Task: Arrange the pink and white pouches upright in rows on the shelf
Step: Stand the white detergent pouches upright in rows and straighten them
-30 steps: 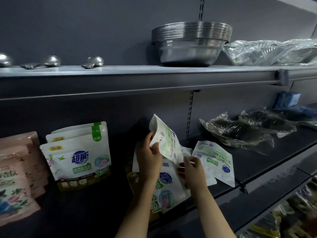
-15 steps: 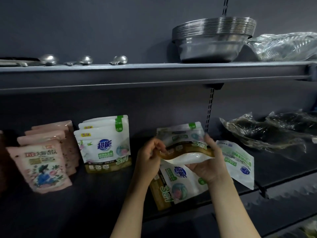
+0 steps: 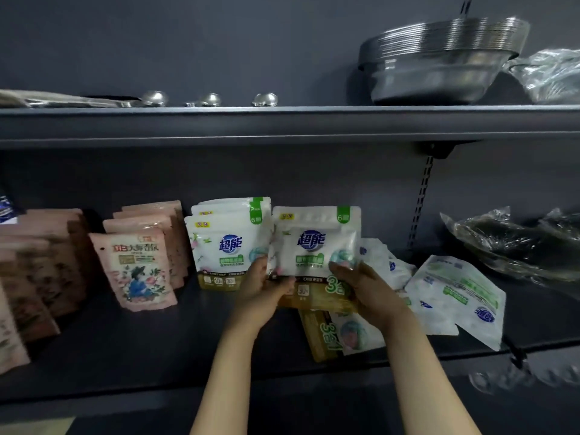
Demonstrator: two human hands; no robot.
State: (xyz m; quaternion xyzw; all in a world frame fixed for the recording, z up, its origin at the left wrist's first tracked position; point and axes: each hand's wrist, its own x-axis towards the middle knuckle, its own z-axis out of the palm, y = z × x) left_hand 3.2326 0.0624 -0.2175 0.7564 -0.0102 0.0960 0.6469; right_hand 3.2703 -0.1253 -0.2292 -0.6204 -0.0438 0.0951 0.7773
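Both hands hold one white pouch upright above the dark shelf. My left hand grips its lower left edge and my right hand grips its lower right corner. Just left of it stands a short row of white pouches. Further left stand rows of pink pouches, the front one leaning back. Under and right of my hands lie loose white pouches flat: one with a gold base and one face down.
More pink pouches crowd the far left. Crinkled plastic bags with dark contents lie at the right of the same shelf. The upper shelf carries stacked steel bowls and small metal ladles. Bare shelf lies in front of the standing rows.
The pouch, held flat with its bottom toward me before, now stands upright facing me, nearer the white row. The view has shifted left, showing more pink pouches.
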